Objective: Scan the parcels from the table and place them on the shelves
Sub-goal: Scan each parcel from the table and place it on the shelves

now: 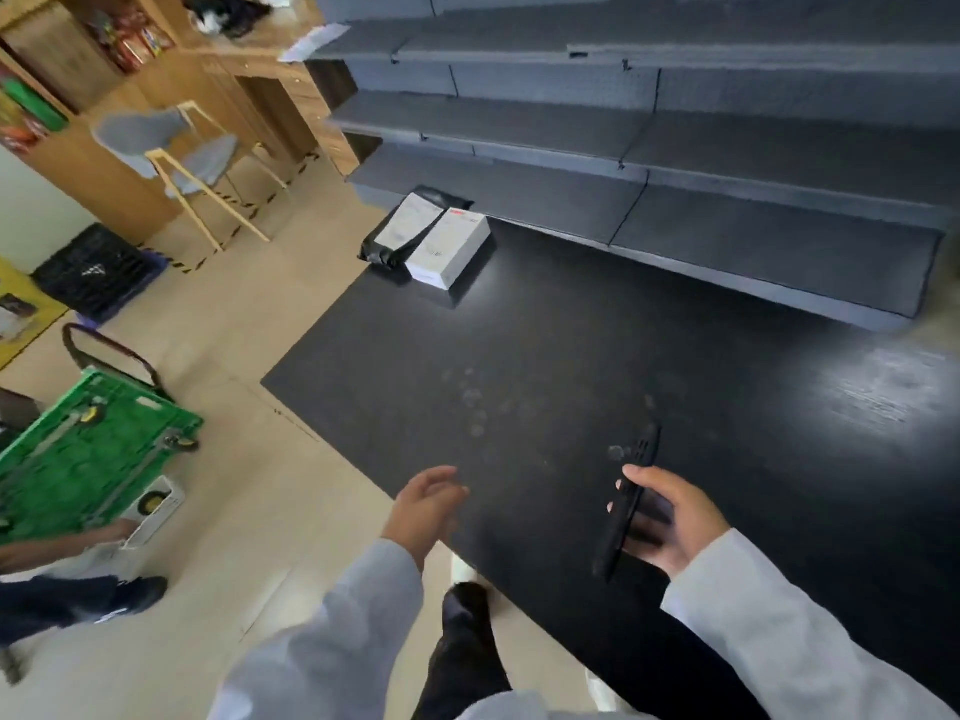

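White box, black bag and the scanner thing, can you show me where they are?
white box (451,249): head view, on its top face.
black bag (395,241): head view, on the dark plastic beside its label.
scanner (626,509): head view, on its dark body, held in the right hand (670,522).

Black table (623,356), white box (449,249)

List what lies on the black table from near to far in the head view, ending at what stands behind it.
Right hand holding the black scanner → white box beside the black bag parcel → grey shelves.
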